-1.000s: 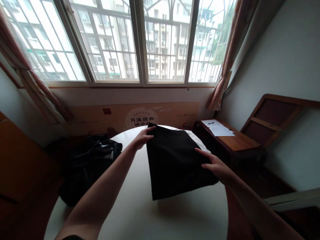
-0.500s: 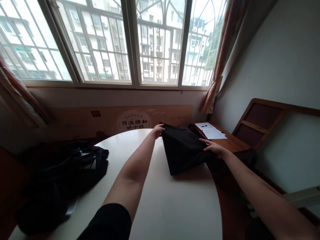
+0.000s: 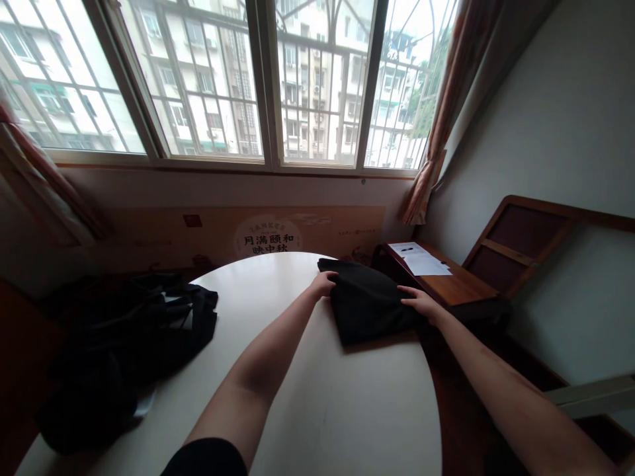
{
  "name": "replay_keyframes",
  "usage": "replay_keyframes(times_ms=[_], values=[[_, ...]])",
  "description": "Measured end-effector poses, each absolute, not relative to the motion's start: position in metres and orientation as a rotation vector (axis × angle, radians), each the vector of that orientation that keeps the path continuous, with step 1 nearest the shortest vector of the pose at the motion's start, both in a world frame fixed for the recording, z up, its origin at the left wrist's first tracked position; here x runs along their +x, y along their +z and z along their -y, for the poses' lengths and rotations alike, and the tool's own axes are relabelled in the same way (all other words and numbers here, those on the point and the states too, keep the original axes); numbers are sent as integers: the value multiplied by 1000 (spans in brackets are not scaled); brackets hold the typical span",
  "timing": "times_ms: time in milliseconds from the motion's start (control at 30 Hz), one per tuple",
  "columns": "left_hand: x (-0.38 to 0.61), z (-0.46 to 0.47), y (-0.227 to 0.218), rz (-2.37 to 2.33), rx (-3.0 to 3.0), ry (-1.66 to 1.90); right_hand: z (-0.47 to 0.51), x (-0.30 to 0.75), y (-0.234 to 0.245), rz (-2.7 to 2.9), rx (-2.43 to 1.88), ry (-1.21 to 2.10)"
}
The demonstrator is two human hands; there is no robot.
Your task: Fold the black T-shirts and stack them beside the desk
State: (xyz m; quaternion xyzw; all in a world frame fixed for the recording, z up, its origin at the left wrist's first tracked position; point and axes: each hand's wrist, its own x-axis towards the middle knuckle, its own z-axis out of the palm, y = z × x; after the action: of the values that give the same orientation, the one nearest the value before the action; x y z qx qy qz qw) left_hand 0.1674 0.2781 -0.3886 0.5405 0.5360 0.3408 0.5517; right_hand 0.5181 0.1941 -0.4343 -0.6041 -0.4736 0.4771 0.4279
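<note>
A folded black garment (image 3: 370,301) lies on the far right part of a round white table (image 3: 317,410). Its right end reaches the table's edge. My left hand (image 3: 325,284) rests against the garment's left side, thumb and fingers apart, fingertips touching the fabric. At the opposite side, my right hand (image 3: 421,303) has its fingers stretched out on the cloth, pointing left. The garment's exact kind cannot be made out.
A heap of dark clothes (image 3: 124,357) covers the table's left side. Beyond the right edge, a wooden chair (image 3: 471,281) holds white papers (image 3: 421,259). Barred windows (image 3: 317,99) and a printed cardboard panel (image 3: 213,231) are straight ahead.
The garment's raised far left corner has come down and the cloth lies flatter. My left hand has left that corner and moved nearer along the left side. My right hand has shifted slightly.
</note>
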Motion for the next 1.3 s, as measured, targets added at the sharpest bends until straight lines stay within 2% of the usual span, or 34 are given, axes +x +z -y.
replay_keyframes(times_ms=[167,400,733,1000,1300], values=[[174,-286,-382,-1337,1310,893,-205,513,-424,1348,-1451,880],[157,-267,-403,-1372,1264,759,-196,511,-432,1350,-1621,1019],[159,-325,-390,-1361,1295,881,-200,507,-432,1265,-1614,1137],[168,-359,-373,-1213,1546,1187,-206,517,-423,1465,-1340,854],[155,-331,-402,-1530,1667,1108,-218,521,-455,1313,-1671,845]])
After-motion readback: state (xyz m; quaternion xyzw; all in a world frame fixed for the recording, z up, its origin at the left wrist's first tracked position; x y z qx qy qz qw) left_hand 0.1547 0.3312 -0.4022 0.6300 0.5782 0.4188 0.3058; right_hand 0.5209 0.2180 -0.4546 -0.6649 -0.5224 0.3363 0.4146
